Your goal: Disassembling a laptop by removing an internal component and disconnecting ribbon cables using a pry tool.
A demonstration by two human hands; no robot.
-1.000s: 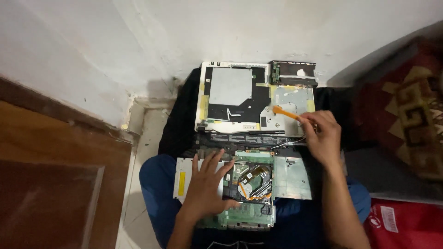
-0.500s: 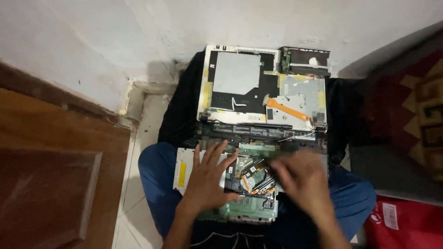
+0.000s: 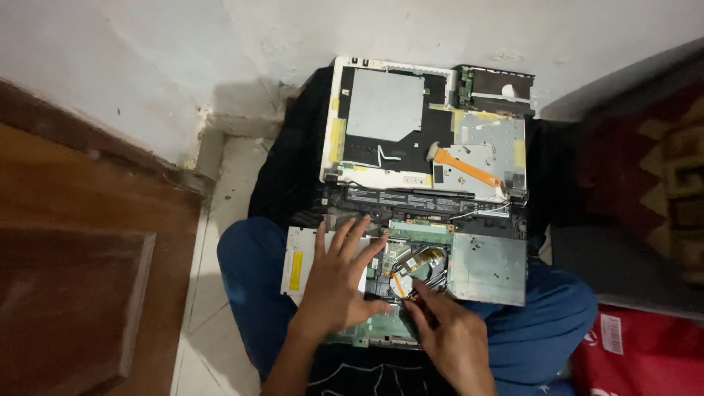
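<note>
Opened laptop base (image 3: 469,264) sits across the person's lap, green mainboard (image 3: 418,233) and silver metal plate (image 3: 488,268) exposed; the detached white-edged cover panel (image 3: 389,121) lies just beyond it against the wall, orange strip (image 3: 466,167) on top. Left hand (image 3: 339,282) flat and spread wide, palm down on the base's left side over the white optical drive (image 3: 299,262), gripping nothing. Right hand (image 3: 451,334) fingers curled, tips at the copper cooler area (image 3: 418,265) mid-board; can't tell if it's pinching anything.

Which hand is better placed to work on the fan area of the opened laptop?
Right, probably. The right hand has its fingertips at the fan, while the left hand lies flat, spread over the laptop base.
</note>
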